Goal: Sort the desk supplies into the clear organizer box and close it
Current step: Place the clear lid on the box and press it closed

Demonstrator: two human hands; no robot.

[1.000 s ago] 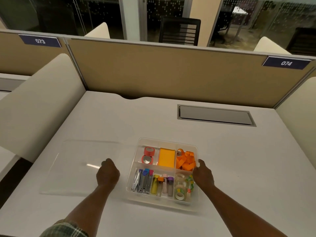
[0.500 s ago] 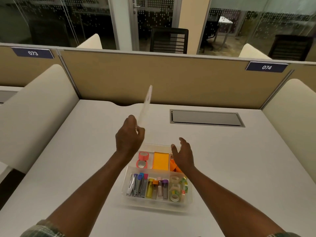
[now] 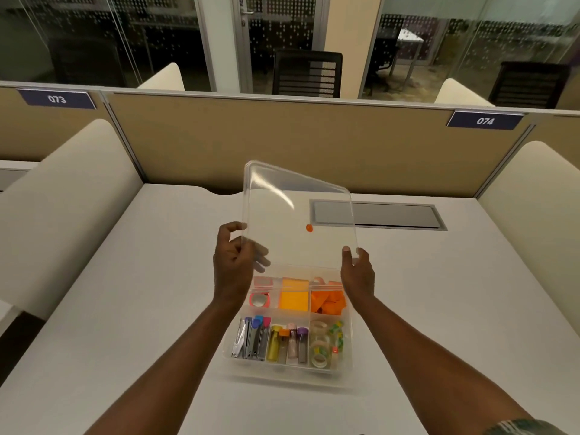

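The clear organizer box (image 3: 233,357) stands uncovered on the white desk, its compartments holding tape rolls, orange sticky notes, orange clips, staplers and small tubes. I hold its clear lid (image 3: 298,215) in the air above the box's far half, tilted up toward me, with a small orange dot on it. My left hand (image 3: 233,265) grips the lid's left edge. My right hand (image 3: 357,271) grips its lower right corner.
A grey cable hatch (image 3: 398,215) is set into the desk behind the lid. A tan partition (image 3: 282,142) closes the far edge, and cream side dividers (image 3: 62,208) flank the desk. Chairs stand beyond the partition.
My left hand lifted the lid from the desk at the left and swung it over the box. My right hand left the box and took hold of the lid's right corner.
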